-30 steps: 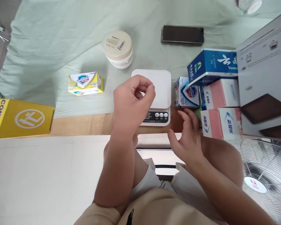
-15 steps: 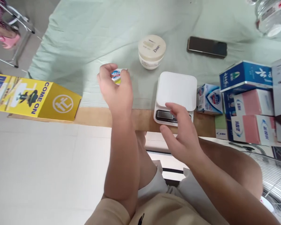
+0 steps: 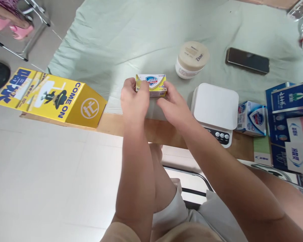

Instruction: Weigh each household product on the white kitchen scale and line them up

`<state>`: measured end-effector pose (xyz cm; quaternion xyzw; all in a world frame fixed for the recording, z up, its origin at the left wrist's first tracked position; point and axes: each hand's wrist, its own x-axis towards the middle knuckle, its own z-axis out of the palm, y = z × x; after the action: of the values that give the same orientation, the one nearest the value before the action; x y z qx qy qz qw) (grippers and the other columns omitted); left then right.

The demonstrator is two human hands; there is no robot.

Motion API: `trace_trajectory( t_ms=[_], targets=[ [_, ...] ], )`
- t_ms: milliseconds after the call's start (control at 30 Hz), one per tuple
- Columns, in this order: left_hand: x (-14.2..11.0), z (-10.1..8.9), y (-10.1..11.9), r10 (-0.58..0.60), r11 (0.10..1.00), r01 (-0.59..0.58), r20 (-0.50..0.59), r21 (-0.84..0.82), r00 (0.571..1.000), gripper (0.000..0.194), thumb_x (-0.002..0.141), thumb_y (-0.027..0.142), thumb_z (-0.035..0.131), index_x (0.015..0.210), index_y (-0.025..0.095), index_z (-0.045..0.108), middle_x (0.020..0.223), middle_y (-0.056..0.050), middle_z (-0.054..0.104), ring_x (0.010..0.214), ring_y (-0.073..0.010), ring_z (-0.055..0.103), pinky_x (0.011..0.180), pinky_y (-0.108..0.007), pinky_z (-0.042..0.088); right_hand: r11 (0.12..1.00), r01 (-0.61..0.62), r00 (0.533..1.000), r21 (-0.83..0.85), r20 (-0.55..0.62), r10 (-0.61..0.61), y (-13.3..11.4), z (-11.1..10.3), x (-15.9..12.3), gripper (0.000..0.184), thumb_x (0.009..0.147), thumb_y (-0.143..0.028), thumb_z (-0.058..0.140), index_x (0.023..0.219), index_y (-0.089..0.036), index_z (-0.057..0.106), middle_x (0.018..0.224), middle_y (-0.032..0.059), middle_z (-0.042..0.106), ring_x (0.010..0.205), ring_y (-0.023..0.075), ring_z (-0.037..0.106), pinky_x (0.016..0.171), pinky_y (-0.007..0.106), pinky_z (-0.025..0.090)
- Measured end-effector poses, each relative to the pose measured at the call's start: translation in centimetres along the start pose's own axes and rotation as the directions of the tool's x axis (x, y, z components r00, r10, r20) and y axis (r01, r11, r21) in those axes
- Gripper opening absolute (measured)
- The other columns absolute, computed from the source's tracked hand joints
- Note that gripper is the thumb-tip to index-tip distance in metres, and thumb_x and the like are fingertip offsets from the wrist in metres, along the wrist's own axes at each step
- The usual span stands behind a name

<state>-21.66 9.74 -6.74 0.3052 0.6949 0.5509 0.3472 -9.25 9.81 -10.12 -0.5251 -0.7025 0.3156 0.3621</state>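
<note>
A yellow and white Safeguard soap box (image 3: 155, 83) is on the green cloth near the table's front edge. My left hand (image 3: 134, 99) grips its left end, the thumb over the front. At the box's right end, my right hand (image 3: 173, 104) has its fingers against the corner and its thumb low at the front. To the right is a white kitchen scale (image 3: 215, 106) with a bare platform; my right forearm covers part of its display panel. Behind the hands stands a cream Dove jar (image 3: 192, 59) with its lid on.
A tall yellow carton (image 3: 63, 101) lies at the left front edge. A dark phone (image 3: 247, 61) rests at the back right. Beyond the scale are a blue and white Safeguard box (image 3: 251, 118) and several stacked boxes. Another person's legs in pink shoes (image 3: 21, 31) show at top left.
My right hand has left the scale's front and moved left to the soap box. My left hand stays on the box, which shows more of its face. The view has shifted left.
</note>
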Motion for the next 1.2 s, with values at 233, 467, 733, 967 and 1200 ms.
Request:
trace_trajectory(
  t_ms=[233, 467, 733, 967, 1200],
  targets=[
    [-2.9, -0.9, 2.0, 0.144, 0.982, -0.141, 0.018, -0.128, 0.989, 0.023, 0.09, 0.022, 0.06, 0.068, 0.022, 0.066, 0.075, 0.001, 0.067, 0.075, -0.0133, 0.064, 0.069, -0.028, 0.052, 0.971, -0.198, 0.98, 0.137, 0.023, 0.197, -3.5, -2.9, -5.0, 0.069, 0.094, -0.027, 0.051, 0.161, -0.027, 0.031, 0.171, 0.0011, 0.038, 0.163, 0.027, 0.034, 0.134, 0.061, 0.035],
    [-7.8, 1.3, 3.9, 0.178, 0.979, -0.122, 0.395, -0.162, 0.901, 0.028, 0.095, 0.028, 0.06, 0.069, 0.02, 0.066, 0.083, -0.001, 0.07, 0.08, -0.0137, 0.069, 0.078, -0.027, 0.06, 0.967, -0.235, 0.961, 0.098, -0.124, 0.246, -3.0, -9.8, -12.0, 0.069, 0.098, -0.031, 0.052, 0.162, -0.036, 0.029, 0.174, 0.0001, 0.033, 0.163, 0.0273, 0.034, 0.134, 0.059, 0.034],
    [-9.8, 6.5, 2.9, 0.127, 0.992, -0.09, 0.666, -0.09, 0.735, 0.027, 0.096, 0.037, 0.059, 0.076, 0.022, 0.068, 0.086, -0.001, 0.073, 0.086, -0.0139, 0.071, 0.078, -0.024, 0.059, 0.92, -0.365, 0.878, 0.145, -0.274, 0.392, 1.0, -13.1, -15.5, 0.072, 0.095, -0.036, 0.062, 0.162, -0.033, 0.034, 0.172, 0.0063, 0.038, 0.161, 0.0308, 0.036, 0.133, 0.062, 0.033],
    [-10.2, 7.7, 2.9, 0.171, 0.983, -0.181, 0.518, -0.03, 0.838, 0.031, 0.092, 0.03, 0.06, 0.063, 0.02, 0.057, 0.066, 0.001, 0.06, 0.065, -0.0109, 0.059, 0.059, -0.023, 0.047, 0.952, -0.263, 0.94, 0.16, -0.181, 0.29, 2.8, -14.5, -15.5, 0.076, 0.099, -0.032, 0.057, 0.166, -0.032, 0.022, 0.176, 0.0076, 0.029, 0.164, 0.0264, 0.032, 0.133, 0.056, 0.036],
    [-9.9, 7.6, 2.8, 0.331, 0.944, -0.31, 0.329, -0.115, 0.885, 0.048, 0.089, 0.02, 0.058, 0.055, 0.019, 0.025, 0.056, 0.001, 0.03, 0.057, -0.0113, 0.033, 0.053, -0.031, 0.029, 0.982, -0.163, 0.957, 0.09, -0.226, 0.18, 3.1, -14.2, -18.0, 0.076, 0.1, -0.031, 0.055, 0.166, -0.038, 0.018, 0.178, 0.0047, 0.022, 0.167, 0.0247, 0.024, 0.136, 0.056, 0.031]
  ],
)
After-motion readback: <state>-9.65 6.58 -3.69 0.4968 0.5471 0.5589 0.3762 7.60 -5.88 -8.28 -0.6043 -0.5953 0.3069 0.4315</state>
